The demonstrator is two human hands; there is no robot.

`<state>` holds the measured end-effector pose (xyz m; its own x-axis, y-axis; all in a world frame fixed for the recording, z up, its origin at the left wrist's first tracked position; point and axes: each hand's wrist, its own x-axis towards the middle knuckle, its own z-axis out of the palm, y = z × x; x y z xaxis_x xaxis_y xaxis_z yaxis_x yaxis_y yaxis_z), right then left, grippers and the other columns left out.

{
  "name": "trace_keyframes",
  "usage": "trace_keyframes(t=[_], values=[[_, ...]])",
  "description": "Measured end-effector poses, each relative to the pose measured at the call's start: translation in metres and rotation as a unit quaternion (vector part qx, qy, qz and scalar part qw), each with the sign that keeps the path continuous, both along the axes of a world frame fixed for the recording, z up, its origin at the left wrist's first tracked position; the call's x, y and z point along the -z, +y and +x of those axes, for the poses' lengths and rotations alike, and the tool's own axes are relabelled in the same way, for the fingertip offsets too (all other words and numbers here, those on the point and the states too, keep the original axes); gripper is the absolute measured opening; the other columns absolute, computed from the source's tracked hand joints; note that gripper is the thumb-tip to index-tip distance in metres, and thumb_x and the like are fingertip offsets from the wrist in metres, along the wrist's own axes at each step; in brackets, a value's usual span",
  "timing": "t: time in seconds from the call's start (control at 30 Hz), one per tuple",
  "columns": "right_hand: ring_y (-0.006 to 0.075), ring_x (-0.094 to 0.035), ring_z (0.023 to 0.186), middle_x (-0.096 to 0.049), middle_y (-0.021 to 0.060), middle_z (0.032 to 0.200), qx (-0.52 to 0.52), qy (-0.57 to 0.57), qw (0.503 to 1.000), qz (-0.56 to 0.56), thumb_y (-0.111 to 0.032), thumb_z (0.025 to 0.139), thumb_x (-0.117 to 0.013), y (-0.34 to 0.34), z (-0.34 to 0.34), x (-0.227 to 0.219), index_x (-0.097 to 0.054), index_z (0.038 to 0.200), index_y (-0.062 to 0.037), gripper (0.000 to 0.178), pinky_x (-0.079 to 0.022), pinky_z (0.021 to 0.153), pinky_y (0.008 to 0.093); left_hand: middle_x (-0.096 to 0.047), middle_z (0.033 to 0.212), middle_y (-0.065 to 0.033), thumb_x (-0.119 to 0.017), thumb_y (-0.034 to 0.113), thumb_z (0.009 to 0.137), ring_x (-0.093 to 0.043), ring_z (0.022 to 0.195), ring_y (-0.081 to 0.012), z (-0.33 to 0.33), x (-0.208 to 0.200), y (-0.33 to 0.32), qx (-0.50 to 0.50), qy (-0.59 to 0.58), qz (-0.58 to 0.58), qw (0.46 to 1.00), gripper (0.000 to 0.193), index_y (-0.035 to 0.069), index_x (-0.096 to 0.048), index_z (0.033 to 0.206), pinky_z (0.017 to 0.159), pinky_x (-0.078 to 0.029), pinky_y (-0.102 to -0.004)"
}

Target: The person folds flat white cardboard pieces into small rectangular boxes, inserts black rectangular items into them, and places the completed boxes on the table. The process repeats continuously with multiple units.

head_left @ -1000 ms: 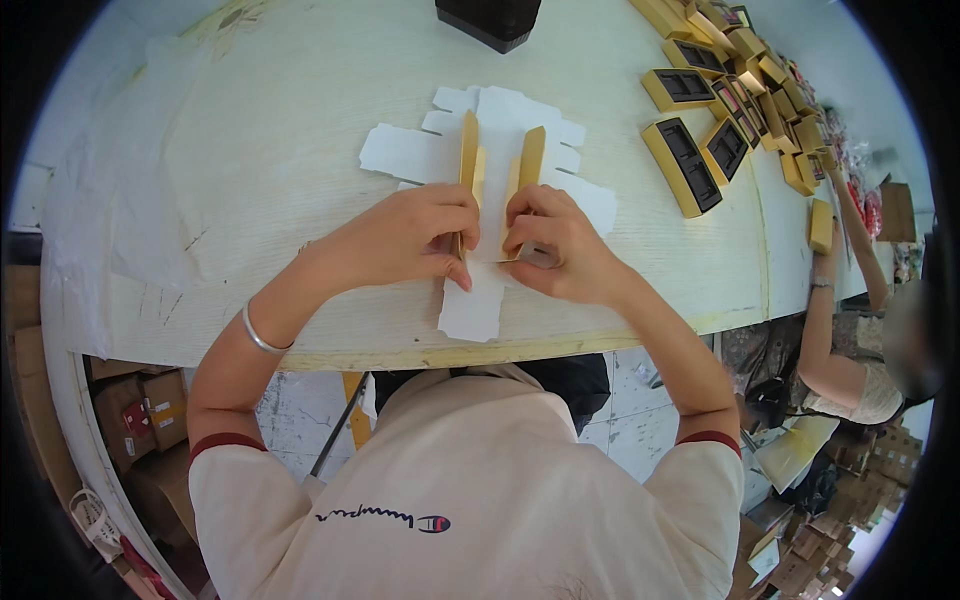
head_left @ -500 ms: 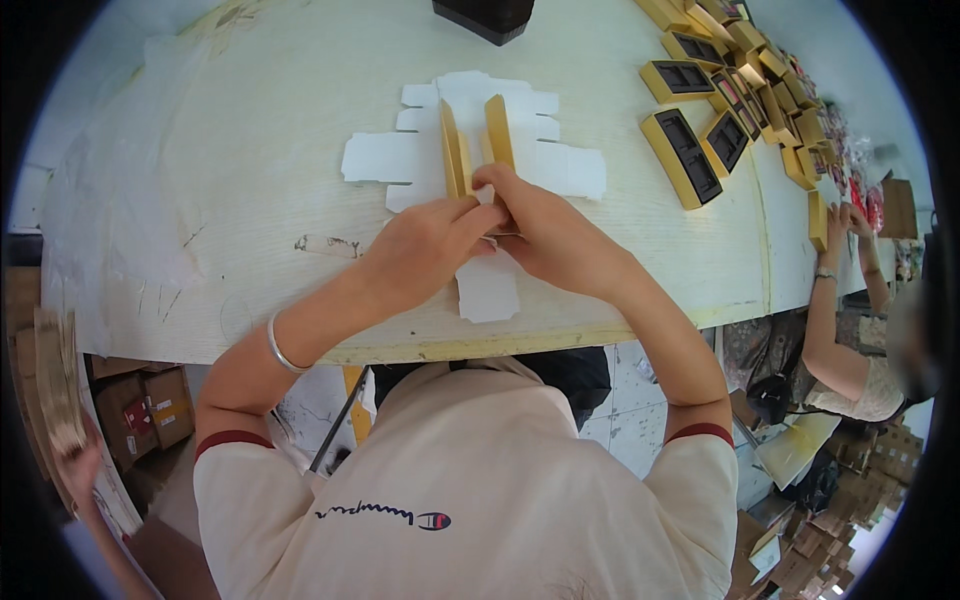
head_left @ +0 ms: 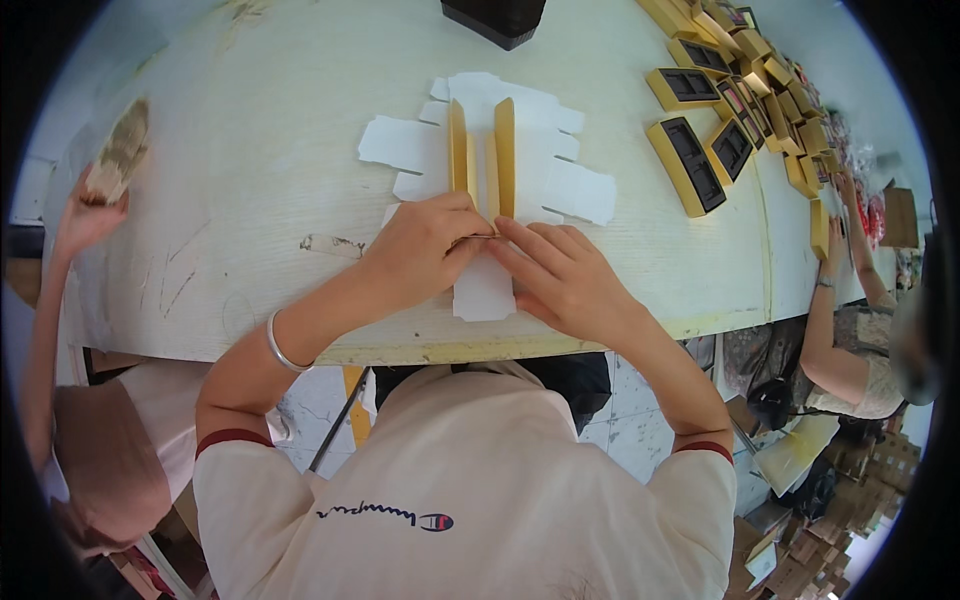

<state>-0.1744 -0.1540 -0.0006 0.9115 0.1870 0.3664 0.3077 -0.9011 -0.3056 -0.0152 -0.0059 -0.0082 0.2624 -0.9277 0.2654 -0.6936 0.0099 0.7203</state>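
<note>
In front of me a carton blank with white inside and gold outside is partly folded, its two long gold walls [head_left: 506, 150] standing up side by side. Flat white carton blanks [head_left: 585, 190] are spread under and around it. My left hand [head_left: 415, 252] is closed, pinching the folded carton near its close end. Against the same end, the fingertips of my right hand [head_left: 568, 275] press on the carton, meeting the left fingers. A white flap [head_left: 485, 292] juts toward me below both hands. The fingers cover the fold itself.
A black container [head_left: 495, 20] stands at the far edge. Gold boxes with black inserts [head_left: 685, 165] crowd the right side. A person's hand at left holds a brownish bundle [head_left: 120, 150] over the table. Another person works at right beside a gold box [head_left: 819, 230].
My right hand has opened out and shifted slightly right and toward me, its fingers more stretched. The person at left has brought the bundle up over the table.
</note>
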Motion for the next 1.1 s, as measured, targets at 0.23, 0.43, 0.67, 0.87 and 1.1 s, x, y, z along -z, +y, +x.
trace_keyframes(t=[0.23,0.43,0.67,0.87,1.1], values=[[0.0181,-0.055,0.069,-0.059,0.012,0.09,0.1,0.058,0.916,0.384,0.002,0.082,-0.064,-0.003,0.025,0.007,-0.056,0.108,-0.0031,0.027,-0.046,0.065,0.029,-0.06,0.088,-0.0076,-0.057,0.009,0.092,-0.055,0.065,-0.0123,0.017,-0.011,0.004,0.021,0.295,0.124,0.947,0.015,-0.001,-0.059,0.103,0.059,-0.047,-0.0277],[0.0184,-0.052,0.06,-0.055,0.0105,0.093,0.145,0.026,0.897,0.417,0.002,0.085,-0.061,0.007,0.033,0.009,-0.054,0.102,-0.0034,0.02,-0.043,0.059,0.0275,-0.05,0.118,-0.0084,-0.052,0.006,0.094,-0.054,0.067,-0.0102,0.003,-0.009,0.001,-0.036,0.298,0.06,0.952,0.015,0.002,-0.051,0.108,0.057,-0.048,-0.0225],[0.0245,-0.056,0.08,-0.055,0.0086,0.099,0.087,-0.089,0.991,-0.041,-0.004,0.075,-0.068,0.001,0.031,0.012,-0.059,0.096,-0.0047,0.023,-0.046,0.062,0.0386,-0.049,0.106,-0.0098,-0.062,0.005,0.085,-0.059,0.077,-0.022,-0.008,0.011,0.001,-0.063,-0.004,-0.061,0.996,0.011,0.004,-0.057,0.094,0.063,-0.05,-0.0325],[0.0274,-0.058,0.077,-0.056,0.0081,0.09,0.052,0.092,0.994,0.042,-0.003,0.076,-0.066,-0.007,0.041,0.003,-0.061,0.091,-0.0035,0.016,-0.047,0.063,0.0386,-0.052,0.08,-0.0083,-0.067,0.008,0.077,-0.057,0.074,-0.0271,-0.003,0.019,-0.001,-0.043,-0.127,-0.029,0.991,0.009,0.004,-0.06,0.08,0.062,-0.047,-0.0382],[0.0285,-0.057,0.08,-0.059,0.0118,0.098,0.026,0.111,0.984,0.136,0.0,0.074,-0.068,-0.029,0.049,-0.03,-0.063,0.095,-0.0041,0.023,-0.047,0.071,0.0374,-0.057,0.083,-0.0034,-0.068,0.006,0.076,-0.058,0.077,-0.0222,0.026,0.003,0.008,0.058,-0.108,-0.031,0.992,0.004,0.006,-0.063,0.076,0.065,-0.048,-0.0337]])
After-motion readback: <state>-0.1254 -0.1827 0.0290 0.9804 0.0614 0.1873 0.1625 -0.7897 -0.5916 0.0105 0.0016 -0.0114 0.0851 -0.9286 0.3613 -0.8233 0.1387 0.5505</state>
